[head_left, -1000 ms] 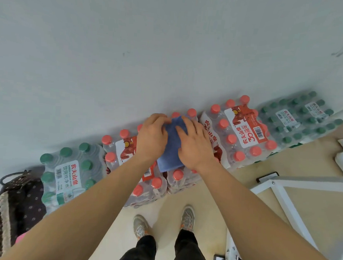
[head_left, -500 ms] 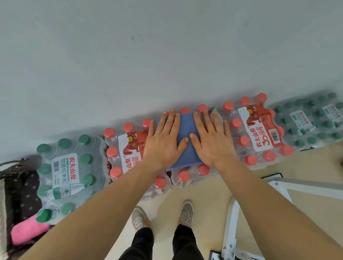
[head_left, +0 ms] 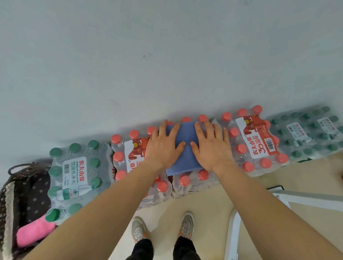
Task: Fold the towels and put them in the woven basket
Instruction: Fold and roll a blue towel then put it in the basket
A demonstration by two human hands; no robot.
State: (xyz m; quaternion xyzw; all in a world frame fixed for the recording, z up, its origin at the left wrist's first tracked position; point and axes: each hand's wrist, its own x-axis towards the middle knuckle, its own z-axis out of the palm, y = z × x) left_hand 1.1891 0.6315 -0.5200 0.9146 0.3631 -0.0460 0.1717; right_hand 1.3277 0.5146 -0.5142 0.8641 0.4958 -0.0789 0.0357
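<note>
A folded blue towel (head_left: 185,150) lies on top of shrink-wrapped packs of red-capped water bottles (head_left: 252,138) against the wall. My left hand (head_left: 162,144) presses flat on the towel's left side and my right hand (head_left: 210,146) presses flat on its right side, fingers straight and spread. The dark woven basket (head_left: 9,200) stands at the far left on the floor, with a pink towel (head_left: 34,232) lying inside it.
A pack of green-capped bottles (head_left: 75,174) stands between the basket and the towel. More green-capped packs (head_left: 315,134) sit at the far right. A white metal frame (head_left: 234,234) rises at the lower right. My shoes (head_left: 160,225) stand on the beige floor.
Both hands went from curled over the towel's far edge to lying flat with fingers spread on it. The towel now lies flatter on the bottle packs.
</note>
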